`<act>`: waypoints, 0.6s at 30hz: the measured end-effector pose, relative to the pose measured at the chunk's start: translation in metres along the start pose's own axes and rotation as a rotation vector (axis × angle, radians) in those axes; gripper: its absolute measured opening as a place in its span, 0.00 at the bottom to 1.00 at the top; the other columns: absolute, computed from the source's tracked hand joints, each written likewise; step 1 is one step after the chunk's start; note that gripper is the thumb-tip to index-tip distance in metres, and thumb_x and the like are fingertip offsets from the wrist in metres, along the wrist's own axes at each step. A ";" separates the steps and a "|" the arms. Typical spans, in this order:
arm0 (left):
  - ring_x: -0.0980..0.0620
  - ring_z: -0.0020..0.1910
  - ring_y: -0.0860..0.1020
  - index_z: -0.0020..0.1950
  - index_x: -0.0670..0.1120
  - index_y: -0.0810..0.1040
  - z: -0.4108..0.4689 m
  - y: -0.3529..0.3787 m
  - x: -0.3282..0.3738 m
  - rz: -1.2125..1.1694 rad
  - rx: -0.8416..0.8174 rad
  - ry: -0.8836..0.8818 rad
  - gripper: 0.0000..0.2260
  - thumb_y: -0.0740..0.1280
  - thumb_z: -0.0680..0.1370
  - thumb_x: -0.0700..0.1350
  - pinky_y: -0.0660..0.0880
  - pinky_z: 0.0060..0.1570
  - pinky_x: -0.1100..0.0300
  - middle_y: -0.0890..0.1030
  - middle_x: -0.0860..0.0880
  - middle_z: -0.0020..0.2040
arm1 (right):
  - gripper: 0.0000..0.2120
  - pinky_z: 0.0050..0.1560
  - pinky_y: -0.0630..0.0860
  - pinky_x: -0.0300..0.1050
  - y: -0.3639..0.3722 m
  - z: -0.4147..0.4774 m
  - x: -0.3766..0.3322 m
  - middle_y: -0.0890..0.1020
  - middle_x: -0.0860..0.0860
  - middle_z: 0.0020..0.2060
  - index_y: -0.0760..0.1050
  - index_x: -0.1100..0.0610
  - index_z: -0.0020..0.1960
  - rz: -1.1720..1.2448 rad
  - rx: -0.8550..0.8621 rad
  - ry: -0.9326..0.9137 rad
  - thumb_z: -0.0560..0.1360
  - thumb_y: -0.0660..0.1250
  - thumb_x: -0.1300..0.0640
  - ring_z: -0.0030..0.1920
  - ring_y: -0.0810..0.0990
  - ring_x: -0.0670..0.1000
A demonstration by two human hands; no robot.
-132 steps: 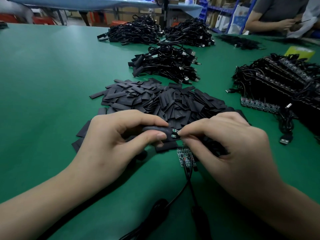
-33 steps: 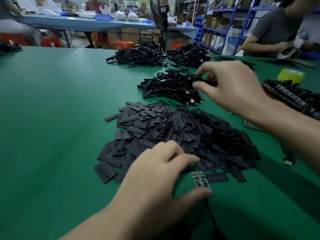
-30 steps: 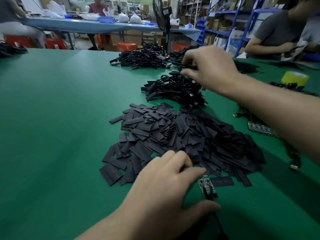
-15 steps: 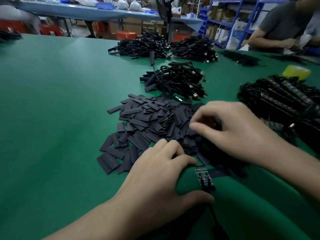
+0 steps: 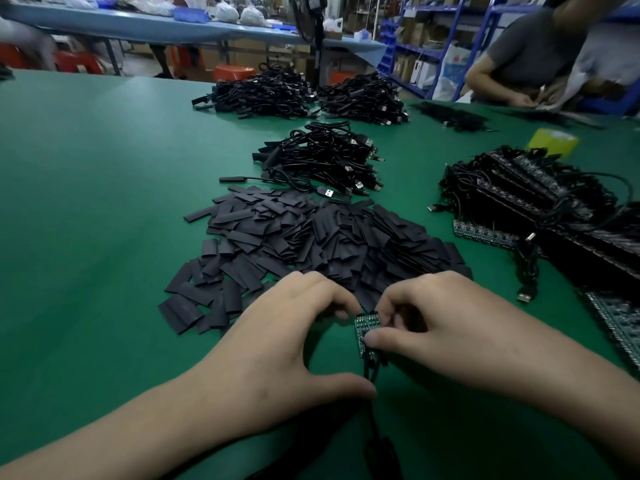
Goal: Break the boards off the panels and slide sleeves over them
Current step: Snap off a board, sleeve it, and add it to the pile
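Back from the far heap of finished cables (image 5: pixel 322 157), where it reached a second ago, our right hand (image 5: pixel 450 327) now sits low over the mat. It has closed on the small green board (image 5: pixel 367 329) that lay waiting at the near edge of the sleeve pile (image 5: pixel 311 244). We pinch that board between the thumb, laid across its face, and the curled forefinger at its far end. The wrist is dropped and the forearm comes in from the lower right. We judge this hold is meant to steady the board and tip it up off the mat, so a sleeve can be run onto it while its black cable (image 5: pixel 370 374) trails back toward us, out of the way. Our left hand (image 5: pixel 284 341) has barely shifted: knuckles up, fingers bent down onto the nearest sleeves just beside the board, thumb stretched along the green mat (image 5: pixel 86 202) close to the cable. Whether those fingers already hold a sleeve we cannot tell, since they hide their own tips. Uncut panels (image 5: pixel 485 233) lie well apart on our right, probably kept there so the next boards stay within reach
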State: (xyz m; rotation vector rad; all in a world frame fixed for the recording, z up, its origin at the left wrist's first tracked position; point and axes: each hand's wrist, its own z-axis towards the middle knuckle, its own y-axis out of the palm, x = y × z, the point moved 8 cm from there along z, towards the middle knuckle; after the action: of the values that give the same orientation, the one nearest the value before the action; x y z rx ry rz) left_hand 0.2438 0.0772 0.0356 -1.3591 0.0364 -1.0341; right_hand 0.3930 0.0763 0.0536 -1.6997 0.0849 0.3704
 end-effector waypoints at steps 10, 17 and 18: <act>0.58 0.30 0.74 0.37 0.48 0.83 0.002 -0.017 -0.021 -0.739 0.178 -0.247 0.11 0.77 0.65 0.54 0.69 0.32 0.67 0.81 0.51 0.31 | 0.06 0.36 0.75 0.35 0.000 0.010 -0.020 0.85 0.49 0.33 0.83 0.53 0.42 0.754 0.064 -0.130 0.75 0.73 0.52 0.33 0.81 0.42; 0.56 0.28 0.80 0.38 0.39 0.82 0.004 -0.010 -0.022 -0.964 0.060 -0.308 0.09 0.75 0.67 0.45 0.74 0.33 0.70 0.84 0.46 0.31 | 0.08 0.38 0.75 0.32 0.012 0.008 -0.019 0.84 0.51 0.34 0.82 0.61 0.43 1.000 0.074 -0.195 0.72 0.72 0.55 0.35 0.82 0.43; 0.56 0.29 0.80 0.37 0.41 0.83 0.004 -0.009 -0.021 -0.976 0.052 -0.305 0.08 0.75 0.67 0.46 0.75 0.34 0.69 0.83 0.46 0.31 | 0.09 0.38 0.75 0.31 0.013 0.008 -0.018 0.84 0.51 0.34 0.82 0.62 0.44 1.026 0.063 -0.198 0.72 0.72 0.55 0.35 0.82 0.43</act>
State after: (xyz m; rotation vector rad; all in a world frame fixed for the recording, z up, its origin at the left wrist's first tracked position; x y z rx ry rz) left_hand 0.2282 0.0948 0.0332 -1.4854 -0.9550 -1.5795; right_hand 0.3706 0.0789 0.0461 -1.4330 0.8255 1.2691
